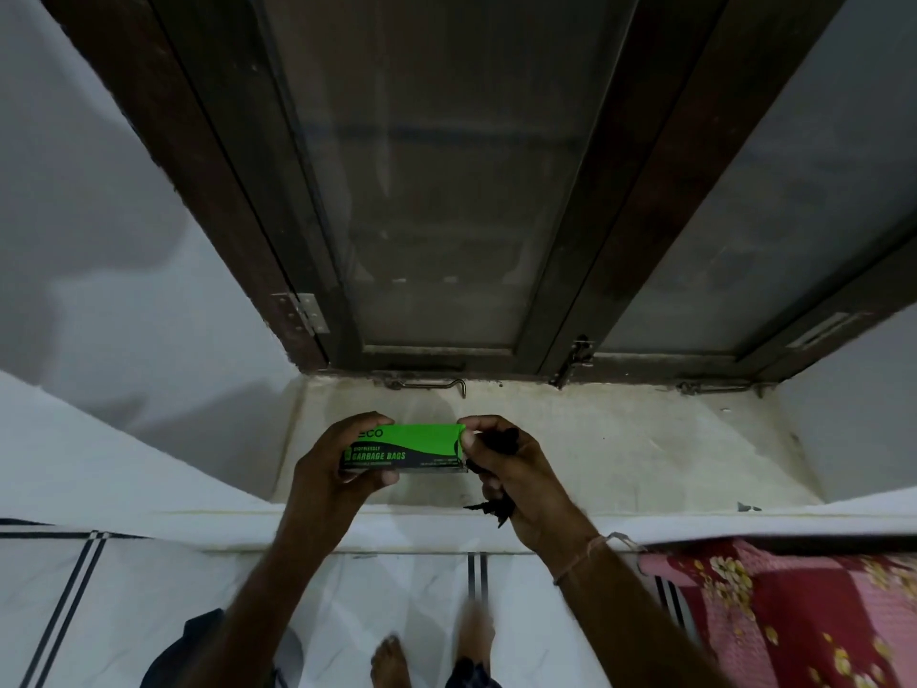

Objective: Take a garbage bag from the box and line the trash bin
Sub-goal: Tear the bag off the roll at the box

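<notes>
A green and black box point(412, 446) labelled "garbage bags" is held level above the window sill point(620, 449). My left hand point(337, 469) grips the box's left end. My right hand point(516, 476) is at the box's right end, fingers closed around a crumpled black garbage bag point(496, 506) whose ends stick out above and below the fist. The right thumb and forefinger touch the box's end flap. No trash bin is in view.
A dark wooden window frame point(585, 270) with frosted panes and metal latches point(431, 387) rises behind the sill. White walls flank it. Below lie a white tiled floor with black stripes, a red floral cloth point(784, 613) at right, and my bare feet.
</notes>
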A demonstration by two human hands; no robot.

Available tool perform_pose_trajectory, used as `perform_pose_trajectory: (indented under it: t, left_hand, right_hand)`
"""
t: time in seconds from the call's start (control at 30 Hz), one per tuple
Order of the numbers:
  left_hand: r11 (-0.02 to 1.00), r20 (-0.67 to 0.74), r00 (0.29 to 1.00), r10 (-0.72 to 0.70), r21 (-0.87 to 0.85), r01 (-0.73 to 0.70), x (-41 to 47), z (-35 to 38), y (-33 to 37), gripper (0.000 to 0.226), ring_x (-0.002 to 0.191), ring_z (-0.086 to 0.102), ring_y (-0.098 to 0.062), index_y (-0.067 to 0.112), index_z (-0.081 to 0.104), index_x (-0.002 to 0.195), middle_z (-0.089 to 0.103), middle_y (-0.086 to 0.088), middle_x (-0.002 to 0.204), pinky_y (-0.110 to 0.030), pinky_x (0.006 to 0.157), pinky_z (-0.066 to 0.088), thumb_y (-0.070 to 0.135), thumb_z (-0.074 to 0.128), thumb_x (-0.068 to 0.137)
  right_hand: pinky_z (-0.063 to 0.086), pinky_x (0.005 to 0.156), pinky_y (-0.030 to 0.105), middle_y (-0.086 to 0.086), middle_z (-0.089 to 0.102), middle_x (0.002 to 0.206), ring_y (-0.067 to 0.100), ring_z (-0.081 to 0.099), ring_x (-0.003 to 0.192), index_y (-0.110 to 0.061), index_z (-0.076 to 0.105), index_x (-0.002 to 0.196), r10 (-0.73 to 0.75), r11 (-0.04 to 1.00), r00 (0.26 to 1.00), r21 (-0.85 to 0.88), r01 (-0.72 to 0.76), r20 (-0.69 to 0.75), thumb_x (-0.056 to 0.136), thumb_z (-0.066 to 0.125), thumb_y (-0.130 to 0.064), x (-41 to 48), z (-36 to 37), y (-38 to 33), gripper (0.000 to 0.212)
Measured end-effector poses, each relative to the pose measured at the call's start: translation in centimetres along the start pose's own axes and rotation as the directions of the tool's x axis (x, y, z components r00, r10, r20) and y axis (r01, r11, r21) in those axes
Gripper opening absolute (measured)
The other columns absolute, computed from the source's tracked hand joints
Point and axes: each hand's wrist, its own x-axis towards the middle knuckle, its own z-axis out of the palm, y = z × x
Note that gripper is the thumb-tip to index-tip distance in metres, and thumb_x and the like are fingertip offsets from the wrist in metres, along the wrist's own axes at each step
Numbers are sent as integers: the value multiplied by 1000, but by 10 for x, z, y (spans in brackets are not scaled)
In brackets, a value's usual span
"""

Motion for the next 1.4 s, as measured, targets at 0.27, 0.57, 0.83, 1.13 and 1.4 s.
perform_pose_trajectory:
  t: [0.27,0.57,0.83,1.13,1.4]
  left_hand:
    - [1000,5,1000,-3,3,3,-3,7,-8,59,116,66,-11,29,65,126,68,5,129,-26,90,58,14,84,71]
    - [998,-52,997,-49,36,50,5,7,-18,60,110,65,0,25,66,125,69,4,124,-15,86,55,-2,85,75]
    - [986,-138,990,-29,159,51,2,23,-24,61,115,60,3,26,66,128,66,15,128,-20,93,52,8,88,74]
    - [959,-106,994,-9,282,38,1,20,-30,60,113,55,-13,31,65,130,66,12,128,-14,88,41,26,88,75]
    - [974,-91,996,2,224,18,-1,17,-28,65,116,58,-14,36,62,128,64,15,133,-30,93,50,11,88,74]
  right_hand:
    - [28,43,21,-4,58,60,13,28,52,-14,72,93,20,1000,998,-6,-21,-52,96,67,-11,1,2,3,6]
    - [34,41,16,-2,63,66,2,41,42,1,68,106,-81,996,990,-53,76,-113,95,67,-7,5,3,2,14]
    - [61,71,27,9,79,92,17,73,87,0,76,102,-212,971,949,-163,177,-234,86,77,-3,8,7,20,16]
    - [60,82,29,2,70,96,12,68,97,0,69,121,-251,934,967,-252,253,40,94,66,0,17,-12,4,26]
    - [61,77,32,6,69,77,15,69,78,-1,70,100,-192,889,977,-404,214,97,89,75,-6,24,-22,-5,14]
